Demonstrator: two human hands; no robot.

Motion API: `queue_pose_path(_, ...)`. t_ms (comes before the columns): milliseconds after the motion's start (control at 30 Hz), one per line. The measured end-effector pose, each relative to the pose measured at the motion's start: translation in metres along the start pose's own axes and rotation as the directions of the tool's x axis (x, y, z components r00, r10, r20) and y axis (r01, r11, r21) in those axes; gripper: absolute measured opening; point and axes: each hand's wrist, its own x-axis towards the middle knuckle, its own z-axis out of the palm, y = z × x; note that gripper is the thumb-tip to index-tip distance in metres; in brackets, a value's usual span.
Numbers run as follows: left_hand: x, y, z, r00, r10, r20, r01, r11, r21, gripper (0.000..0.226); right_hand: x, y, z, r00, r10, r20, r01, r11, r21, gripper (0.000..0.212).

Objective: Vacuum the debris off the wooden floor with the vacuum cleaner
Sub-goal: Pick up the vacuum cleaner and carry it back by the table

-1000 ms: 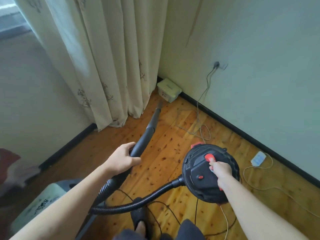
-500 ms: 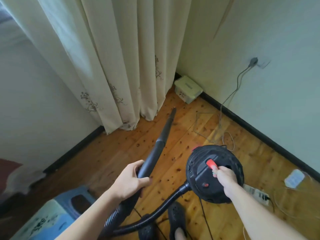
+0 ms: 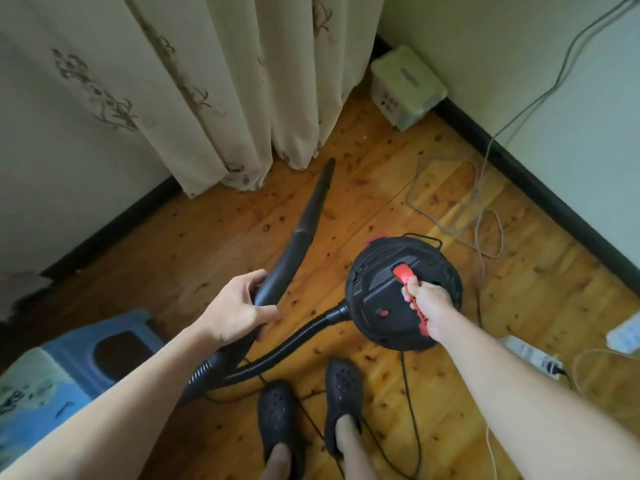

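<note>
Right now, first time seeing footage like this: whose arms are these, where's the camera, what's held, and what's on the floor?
There is no robot here. A single camera worn on a person's head looks down at their own arms. The left hand grips the black wand of a vacuum cleaner, whose tip points toward the floor near the curtain. The right hand holds the red handle on top of the round black canister; I cannot tell whether the canister is lifted. A ribbed hose joins the canister to the wand. On the wooden floor are small dark bits of debris, loose cables, a white power strip, a pale box in the corner, a blue stool at lower left, and the person's dark shoes.
</note>
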Motion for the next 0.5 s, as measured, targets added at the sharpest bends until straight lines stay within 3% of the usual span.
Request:
queue_pose_path(233, 0.044, -0.032, 0.005, 0.999, 0.035, -0.036, -0.035, 0.999, -0.007, 0.028, 0.039, 0.018, 0.022, 0.998, 0.042, 0.042, -0.042, 0.999, -0.004, 0.039)
queue_pose_path(367, 0.053, -0.056, 0.003, 0.996, 0.032, -0.086, -0.024, 0.996, 0.09, 0.029, 0.051, 0.003, 0.02, 0.999, 0.026, 0.03, -0.028, 0.998, 0.055, 0.038)
queue_pose_path(500, 0.058, -0.075, -0.001, 0.992, 0.024, -0.125, -0.004, 0.987, 0.162, 0.027, 0.057, -0.003, 0.017, 0.993, 0.037, 0.116, -0.055, 0.987, 0.151, 0.037)
